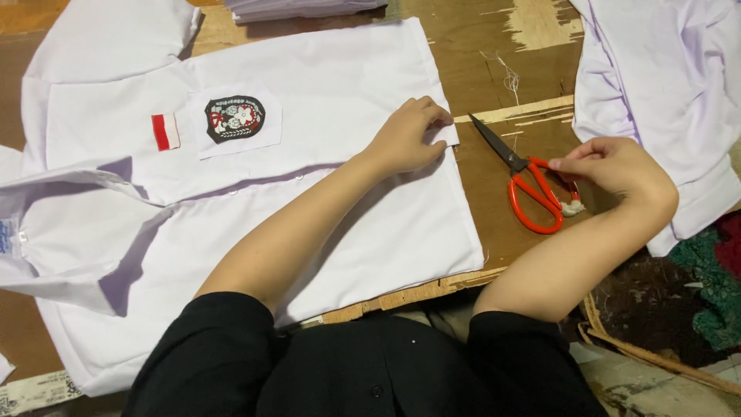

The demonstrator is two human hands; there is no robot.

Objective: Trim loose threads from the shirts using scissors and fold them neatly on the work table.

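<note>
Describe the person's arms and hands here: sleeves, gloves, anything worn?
Both hands are bare: no gloves on the left hand or the right hand, and no rings, watch or bracelet show from this view. The forearms are uncovered too. The person wears a black top with short sleeves ending near the elbows, and small dark buttons down the front.

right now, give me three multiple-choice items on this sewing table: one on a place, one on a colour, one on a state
1. Where do the scissors lie?
A. on the shirt
B. on the bare wooden table, right of the shirt hem
C. in a basket

2. What colour are the scissor handles?
A. orange-red
B. blue
C. black

3. What is the left hand doing?
A. hanging free
B. holding the scissors
C. pinching the hem of the white shirt

Answers: B, bare wood of the table shows under them; A, the loops are orange-red; C, its fingers fold over the hem edge, while the right hand touches the handles.
</note>
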